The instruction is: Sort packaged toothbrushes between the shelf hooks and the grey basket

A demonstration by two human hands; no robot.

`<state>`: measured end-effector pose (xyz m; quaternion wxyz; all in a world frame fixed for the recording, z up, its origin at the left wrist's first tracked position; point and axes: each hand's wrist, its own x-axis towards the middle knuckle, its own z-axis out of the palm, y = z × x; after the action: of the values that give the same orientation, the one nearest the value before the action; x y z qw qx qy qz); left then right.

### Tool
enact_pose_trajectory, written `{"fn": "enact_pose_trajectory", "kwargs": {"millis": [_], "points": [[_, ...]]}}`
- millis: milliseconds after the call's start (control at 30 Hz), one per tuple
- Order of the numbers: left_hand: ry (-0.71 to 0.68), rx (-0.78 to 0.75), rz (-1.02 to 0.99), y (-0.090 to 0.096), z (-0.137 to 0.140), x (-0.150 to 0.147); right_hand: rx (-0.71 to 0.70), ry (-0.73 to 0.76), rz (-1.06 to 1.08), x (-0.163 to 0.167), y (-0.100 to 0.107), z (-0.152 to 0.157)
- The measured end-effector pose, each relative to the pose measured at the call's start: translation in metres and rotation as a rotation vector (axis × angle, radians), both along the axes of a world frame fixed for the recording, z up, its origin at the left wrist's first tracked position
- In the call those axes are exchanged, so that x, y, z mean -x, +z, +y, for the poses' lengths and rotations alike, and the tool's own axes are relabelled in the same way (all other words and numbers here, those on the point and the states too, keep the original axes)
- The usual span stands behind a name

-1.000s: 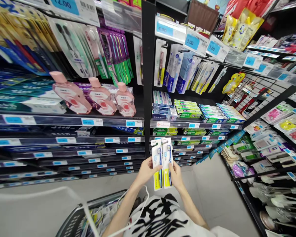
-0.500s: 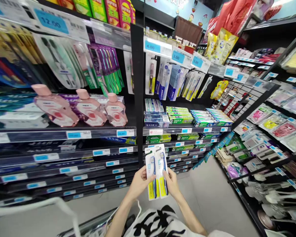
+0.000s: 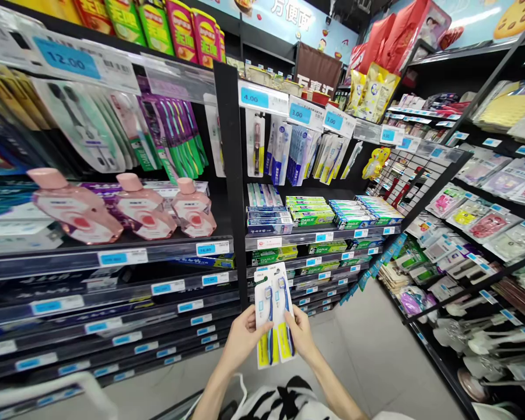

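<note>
Standing upright between both hands, the two white-and-yellow carded toothbrush packs (image 3: 273,315) are pinched side by side, left hand (image 3: 241,338) and right hand (image 3: 304,335) each closed on an outer edge (equally near).

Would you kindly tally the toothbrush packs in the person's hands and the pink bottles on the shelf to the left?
Toothbrush packs held upright side by side: 2, one in the left hand (left pack), one in the right hand (right pack).
Pink bottles: 3 ().
Total: 5
</note>
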<state>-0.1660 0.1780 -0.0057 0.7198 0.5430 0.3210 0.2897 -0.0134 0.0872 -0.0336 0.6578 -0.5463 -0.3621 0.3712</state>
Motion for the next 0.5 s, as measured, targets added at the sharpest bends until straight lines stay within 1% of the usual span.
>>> {"fn": "enact_pose_trajectory", "kwargs": {"millis": [133,267,500], "points": [[-0.007,-0.008,-0.017,-0.005,0.001,-0.002,-0.003,-0.015,0.036,0.002,-0.003,0.000],[0.003,-0.016,-0.027,-0.009,0.002,-0.005,-0.001,-0.023,0.031,0.002,0.000,0.000],[0.041,-0.014,-0.059,-0.004,0.002,-0.007,0.026,-0.044,0.085,-0.003,0.008,-0.002]]}}
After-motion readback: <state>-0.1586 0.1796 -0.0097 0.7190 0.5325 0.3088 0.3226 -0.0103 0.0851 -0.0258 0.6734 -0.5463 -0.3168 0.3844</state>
